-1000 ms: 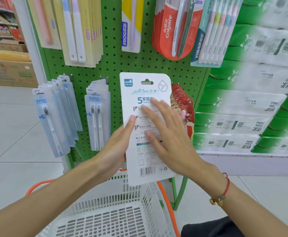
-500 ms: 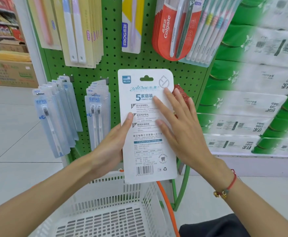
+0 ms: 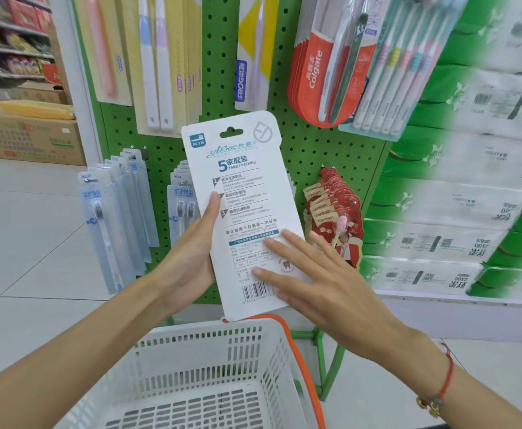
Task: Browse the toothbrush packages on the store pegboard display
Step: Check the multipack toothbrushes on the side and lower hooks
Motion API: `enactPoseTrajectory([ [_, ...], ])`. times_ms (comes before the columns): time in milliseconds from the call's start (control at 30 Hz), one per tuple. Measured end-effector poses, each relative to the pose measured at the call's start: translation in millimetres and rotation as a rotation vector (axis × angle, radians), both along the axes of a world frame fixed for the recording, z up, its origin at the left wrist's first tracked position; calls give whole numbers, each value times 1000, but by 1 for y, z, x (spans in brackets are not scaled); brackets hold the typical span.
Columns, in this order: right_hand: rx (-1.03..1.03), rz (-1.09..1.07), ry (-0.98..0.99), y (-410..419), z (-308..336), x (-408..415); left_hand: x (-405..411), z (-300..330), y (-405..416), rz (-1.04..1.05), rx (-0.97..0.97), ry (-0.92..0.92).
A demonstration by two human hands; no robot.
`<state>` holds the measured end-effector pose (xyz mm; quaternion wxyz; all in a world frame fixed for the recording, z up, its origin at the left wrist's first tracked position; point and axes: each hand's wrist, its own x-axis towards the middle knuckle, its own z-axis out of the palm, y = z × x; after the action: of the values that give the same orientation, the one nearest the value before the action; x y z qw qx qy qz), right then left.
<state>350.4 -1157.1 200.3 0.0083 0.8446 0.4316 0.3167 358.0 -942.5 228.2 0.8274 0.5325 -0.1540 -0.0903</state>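
**Holding a white five-pack card up to the pegboard**

Gripping the white toothbrush package along its left edge, the left hand is curling behind the card with its thumb lying across the printed back. The right hand is resting flat against the lower right of the card, fingers straight and spread near the barcode. The package is standing upright between the two hands, in front of the green pegboard, its printed back facing the person. Beyond the left hand, clear blue toothbrush packs are hanging in rows. Just past the right hand, red carded packs are hanging, and above them a red Colgate pack. Below both hands, a white shopping basket with an orange handle is sitting open.
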Motion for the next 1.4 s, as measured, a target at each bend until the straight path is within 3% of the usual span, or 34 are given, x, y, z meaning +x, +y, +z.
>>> enactPoseTrajectory([
  [133, 44, -8, 71, -1, -2, 1, 0, 0, -3, 16, 3, 18],
  [333, 713, 25, 663, 18, 8, -15, -18, -2, -28, 3, 102, -75],
  [467, 913, 31, 934, 25, 17, -21, -32, -5, -58, -15, 274, -156],
  [700, 1217, -5, 897, -11, 49, -17, -25, 30, -83, 178, 441, -273],
  [867, 1487, 90, 977, -54, 79, -17, -10, 74, -104, 400, 406, -266],
  [967, 1539, 143, 901, -76, 98, -6, 2, 99, -128, 314, 394, -245],
  [1067, 1597, 211, 799, -91, 124, 9, 15, 124, -155, 255, 424, -335],
  [1167, 1626, 190, 650, -103, 150, 28, 31, 150, -179, 281, 385, -376],
  [1400, 1523, 170, 369, -111, 208, 65, 66, 202, -214, 464, 292, -261],
])
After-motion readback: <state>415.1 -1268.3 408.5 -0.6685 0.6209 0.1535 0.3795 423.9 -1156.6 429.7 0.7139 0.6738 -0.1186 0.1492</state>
